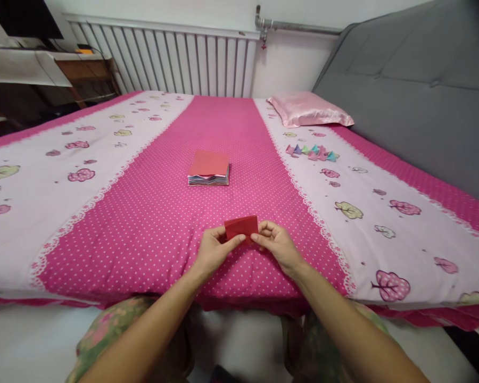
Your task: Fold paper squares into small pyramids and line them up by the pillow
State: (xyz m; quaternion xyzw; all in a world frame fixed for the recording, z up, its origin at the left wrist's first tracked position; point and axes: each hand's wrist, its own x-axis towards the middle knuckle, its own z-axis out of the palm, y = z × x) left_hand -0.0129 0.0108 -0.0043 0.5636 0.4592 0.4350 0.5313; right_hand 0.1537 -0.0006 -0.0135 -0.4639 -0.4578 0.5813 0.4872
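Observation:
A small sheet of red paper (241, 225), folded over, is held up just above the near edge of the bed. My left hand (215, 247) pinches its left side and lower edge, the thumb lying on the front. On the other side, my right hand (277, 243) grips the lower right corner between thumb and fingers. Both thumbs nearly meet at the bottom middle of the paper. Farther off lies a stack of square coloured paper (208, 168), a red-orange sheet on top. Fingers behind the paper are partly hidden.
Several small folded paper pieces (312, 152) in pink, blue and green lie on the bedspread (163, 223) to the right. Behind them is a pink satin pillow (309, 109) near the grey headboard (415, 90). A white radiator (175, 58) stands along the far wall.

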